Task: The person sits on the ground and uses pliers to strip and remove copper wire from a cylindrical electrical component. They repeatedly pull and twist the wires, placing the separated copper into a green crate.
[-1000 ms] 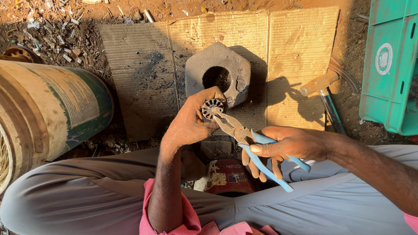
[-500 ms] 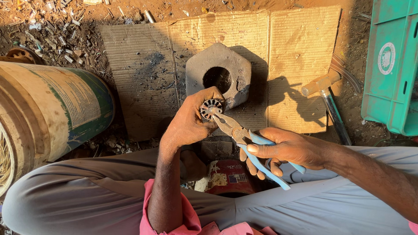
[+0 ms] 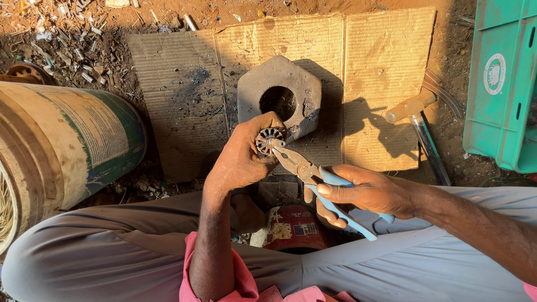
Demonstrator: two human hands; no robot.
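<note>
A seated person's left hand (image 3: 240, 162) grips a small round slotted metal rotor (image 3: 268, 140), held up just in front of a grey hexagonal block (image 3: 291, 84) with a round hole. The right hand (image 3: 363, 193) is closed around blue-handled pliers (image 3: 313, 179), whose tips touch the rotor's centre. The block rests on flattened cardboard (image 3: 380, 67) on the dirt floor. A hammer (image 3: 417, 120) lies to the right, near a green crate (image 3: 503, 84).

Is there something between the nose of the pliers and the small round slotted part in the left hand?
Nothing visible. The pliers, held in the right hand, already meet the small slotted rotor, which the left hand grips above the hexagonal block.
</note>
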